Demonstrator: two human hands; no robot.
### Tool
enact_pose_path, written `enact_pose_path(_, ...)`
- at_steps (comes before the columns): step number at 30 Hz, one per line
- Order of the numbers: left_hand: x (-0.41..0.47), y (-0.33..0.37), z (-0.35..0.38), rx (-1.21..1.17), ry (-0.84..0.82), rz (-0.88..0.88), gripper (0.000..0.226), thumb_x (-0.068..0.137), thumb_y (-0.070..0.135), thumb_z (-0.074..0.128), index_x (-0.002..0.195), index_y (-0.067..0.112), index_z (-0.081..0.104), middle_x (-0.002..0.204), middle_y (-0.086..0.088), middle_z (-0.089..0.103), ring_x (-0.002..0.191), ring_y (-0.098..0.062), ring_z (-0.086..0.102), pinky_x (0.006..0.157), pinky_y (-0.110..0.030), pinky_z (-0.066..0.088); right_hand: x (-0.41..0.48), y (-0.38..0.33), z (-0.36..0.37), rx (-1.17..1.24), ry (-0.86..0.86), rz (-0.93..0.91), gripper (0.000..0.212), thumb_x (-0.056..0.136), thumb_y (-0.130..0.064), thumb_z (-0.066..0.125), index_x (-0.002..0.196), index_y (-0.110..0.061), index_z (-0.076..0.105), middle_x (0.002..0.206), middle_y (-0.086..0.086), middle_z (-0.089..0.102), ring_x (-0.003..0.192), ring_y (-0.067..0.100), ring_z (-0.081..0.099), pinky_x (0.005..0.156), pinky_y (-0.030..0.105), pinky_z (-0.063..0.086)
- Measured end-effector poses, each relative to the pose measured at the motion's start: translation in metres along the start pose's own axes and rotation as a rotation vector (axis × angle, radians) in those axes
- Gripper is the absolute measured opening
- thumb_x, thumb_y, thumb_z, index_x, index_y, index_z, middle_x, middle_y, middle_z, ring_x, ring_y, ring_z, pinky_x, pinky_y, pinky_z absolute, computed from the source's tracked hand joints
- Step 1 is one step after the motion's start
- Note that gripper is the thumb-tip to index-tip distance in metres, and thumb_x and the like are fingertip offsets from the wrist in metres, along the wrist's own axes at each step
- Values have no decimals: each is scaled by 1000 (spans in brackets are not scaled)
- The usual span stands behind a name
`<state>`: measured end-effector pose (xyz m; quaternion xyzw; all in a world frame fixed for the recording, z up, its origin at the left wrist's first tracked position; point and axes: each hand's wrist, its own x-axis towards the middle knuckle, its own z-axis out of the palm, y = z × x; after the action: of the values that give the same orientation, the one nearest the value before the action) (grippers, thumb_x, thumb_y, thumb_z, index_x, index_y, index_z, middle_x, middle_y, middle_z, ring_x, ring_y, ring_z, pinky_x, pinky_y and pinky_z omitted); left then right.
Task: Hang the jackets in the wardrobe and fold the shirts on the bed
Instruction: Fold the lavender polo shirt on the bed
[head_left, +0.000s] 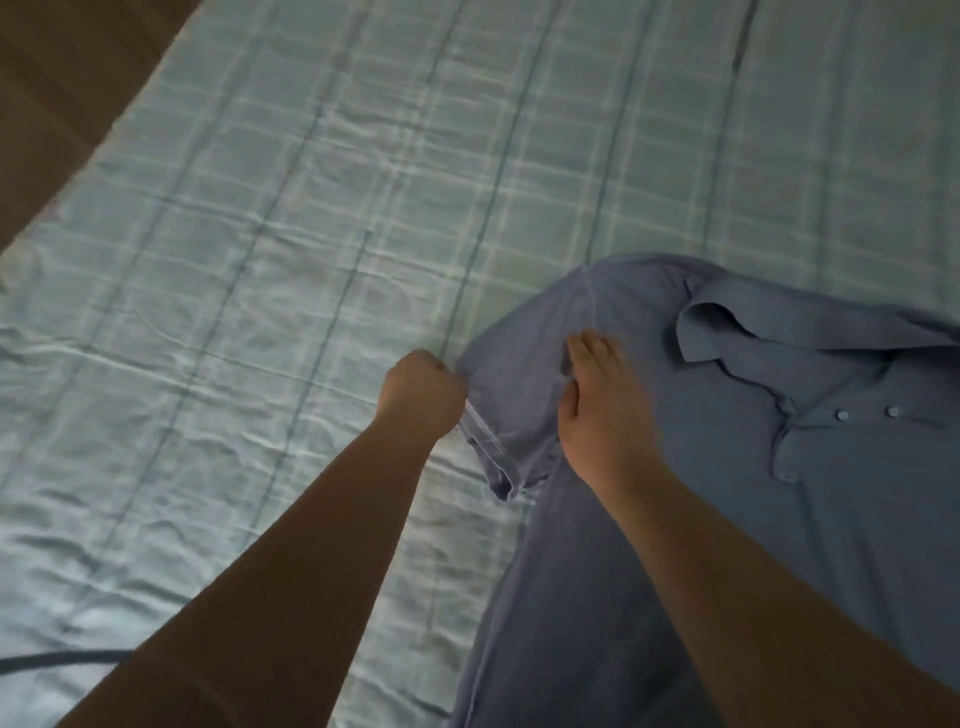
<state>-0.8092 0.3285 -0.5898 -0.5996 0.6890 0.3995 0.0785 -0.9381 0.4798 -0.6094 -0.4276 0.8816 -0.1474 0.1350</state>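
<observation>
Blue shirt (779, 493) flat on bed (260, 260), front up. Left hand (421, 395) pinches sleeve (498, 415), ready to fold in. Right hand (597, 410) spread, presses shoulder so shirt stays put.

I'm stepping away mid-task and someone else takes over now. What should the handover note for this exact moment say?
Hands: the left hand grips the outer edge of the sleeve in a fist. The right hand lies flat, fingers straight, on the blue shirt near the shoulder.
Things: the shirt lies front up, collar open, on the checked bedsheet.
Done: shirt laid out.
Left: fold this sleeve in and finish folding. No jackets or wardrobe are in view.
</observation>
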Motion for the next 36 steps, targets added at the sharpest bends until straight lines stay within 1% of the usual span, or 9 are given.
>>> enact_pose_path(6,10,16,-24,-621,-74,-55,9,93,15,46,88,22,46,103,-15,56,93,-35,64,66,-52,62,1,-1,7,-121,-4,73,61,97,-30,24,153,-6,27,159,14,28,148,31,22,119,48,24)
enact_pose_path(11,20,9,-28,-604,-98,-30,11,96,11,47,92,20,43,110,-19,52,97,-35,61,67,-59,59,10,-13,20,-218,-92,96,65,100,-42,17,157,-13,14,165,7,11,152,26,10,121,53,14)
enact_pose_path(15,28,-15,-17,-636,-190,-79,19,92,17,57,104,5,63,105,-28,68,89,-36,72,67,-53,61,10,-14,39,-276,-78,125,66,100,-43,22,158,-16,9,166,4,5,153,25,7,120,57,9)
enact_pose_path(19,24,-25,-8,-647,-263,-37,19,94,17,63,110,9,69,95,-17,75,84,-30,75,72,-46,61,12,-13,43,-276,-64,121,66,99,-44,24,158,-15,11,166,5,7,152,25,7,120,57,7)
enact_pose_path(22,13,-14,-9,-468,-60,174,24,84,29,66,107,22,67,89,-5,74,83,-27,72,73,-46,61,11,-12,35,-246,-98,102,68,99,-47,18,158,-14,11,166,6,7,152,26,7,120,56,8)
enact_pose_path(25,-13,19,-15,-137,104,432,9,93,29,60,101,26,60,81,6,66,69,-13,65,60,-29,51,6,-5,14,-142,-58,90,65,97,-40,21,155,-10,22,163,11,21,150,29,18,121,50,18)
enact_pose_path(30,-63,73,21,-121,-43,554,11,96,29,54,87,35,49,69,15,57,58,1,57,54,-11,39,-27,36,-22,-52,52,180,65,91,-30,33,151,-3,32,155,18,34,145,36,29,117,50,30)
enact_pose_path(32,-78,84,51,-108,-140,559,4,96,33,50,94,32,53,73,14,56,64,-1,58,62,-20,45,-44,57,-35,-60,14,207,73,86,-35,34,152,-4,29,157,17,32,146,35,27,117,50,29)
enact_pose_path(36,-101,91,124,38,-334,575,42,94,46,44,131,28,50,121,2,60,109,-20,60,94,-43,47,-73,98,-56,-23,32,282,73,84,-37,38,149,-3,34,155,18,34,145,35,27,119,45,26)
